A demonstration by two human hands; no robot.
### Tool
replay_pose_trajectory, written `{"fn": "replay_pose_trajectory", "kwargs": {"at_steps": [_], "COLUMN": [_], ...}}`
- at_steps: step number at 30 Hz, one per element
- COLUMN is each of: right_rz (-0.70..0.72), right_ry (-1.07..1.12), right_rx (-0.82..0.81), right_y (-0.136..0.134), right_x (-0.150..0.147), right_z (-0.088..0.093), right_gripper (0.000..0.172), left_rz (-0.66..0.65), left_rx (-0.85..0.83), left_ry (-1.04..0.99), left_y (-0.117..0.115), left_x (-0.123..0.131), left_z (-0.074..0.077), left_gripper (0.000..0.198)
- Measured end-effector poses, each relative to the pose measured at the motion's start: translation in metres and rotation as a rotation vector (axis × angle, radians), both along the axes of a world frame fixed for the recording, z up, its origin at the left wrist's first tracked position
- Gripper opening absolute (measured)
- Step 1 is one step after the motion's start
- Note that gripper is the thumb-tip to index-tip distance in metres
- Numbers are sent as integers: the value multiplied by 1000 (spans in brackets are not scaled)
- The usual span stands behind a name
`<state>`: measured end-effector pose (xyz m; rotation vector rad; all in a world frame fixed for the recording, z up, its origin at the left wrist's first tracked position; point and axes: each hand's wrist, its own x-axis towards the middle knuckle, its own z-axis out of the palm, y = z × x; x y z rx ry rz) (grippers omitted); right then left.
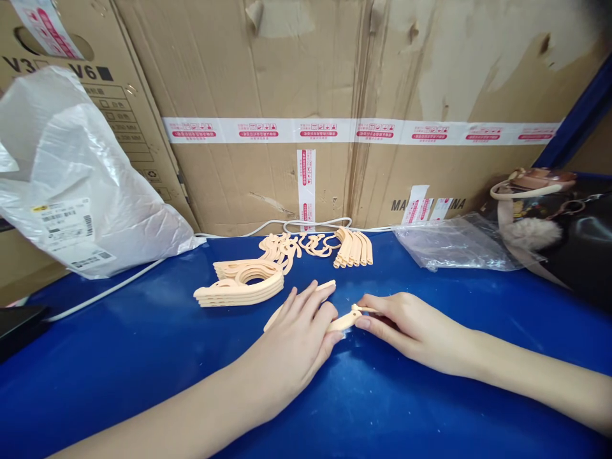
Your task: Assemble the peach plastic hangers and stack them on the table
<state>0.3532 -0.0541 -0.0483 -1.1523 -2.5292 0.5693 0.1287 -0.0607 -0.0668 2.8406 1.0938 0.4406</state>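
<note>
My left hand is laid over a peach plastic hanger part, holding it down on the blue table with the fingers wrapped over it. Much of that part is hidden under the palm. Between thumb and forefinger, my right hand pinches a slim peach plastic piece, its tip against the holed end of the hanger part. Beyond my left hand lies a stack of folded peach hangers. Farther back are loose curved hooks, a heap of small pieces and a row of curved hanger arms.
Large cardboard boxes wall off the back of the blue table. A white plastic parcel bag leans at left, near a white cable. At right lie a clear plastic bag and a dark bag with a pompom.
</note>
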Motion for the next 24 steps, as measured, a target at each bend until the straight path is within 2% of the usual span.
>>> {"fn": "replay_pose_trajectory", "kwargs": {"at_steps": [7, 10, 15, 18, 24], "right_rz": [-14, -17, 30, 57, 67], "right_ry": [28, -78, -269, -313, -293], "right_rx": [-35, 66, 359, 480, 494], "right_y": [-2, -4, -3, -2, -3], "right_x": [-1, 2, 5, 6, 7], "right_z": [1, -1, -4, -5, -4], "right_gripper": [37, 39, 48, 49, 43], "left_rz": [-8, -20, -34, -42, -69], "left_rx": [-59, -67, -51, -54, -79], "left_ry": [24, 21, -4, -13, -48], "left_y": [0, -1, -1, -1, 0], "left_x": [3, 1, -1, -2, -4], "left_z": [7, 7, 3, 3, 6], "left_gripper": [32, 30, 29, 29, 27]}}
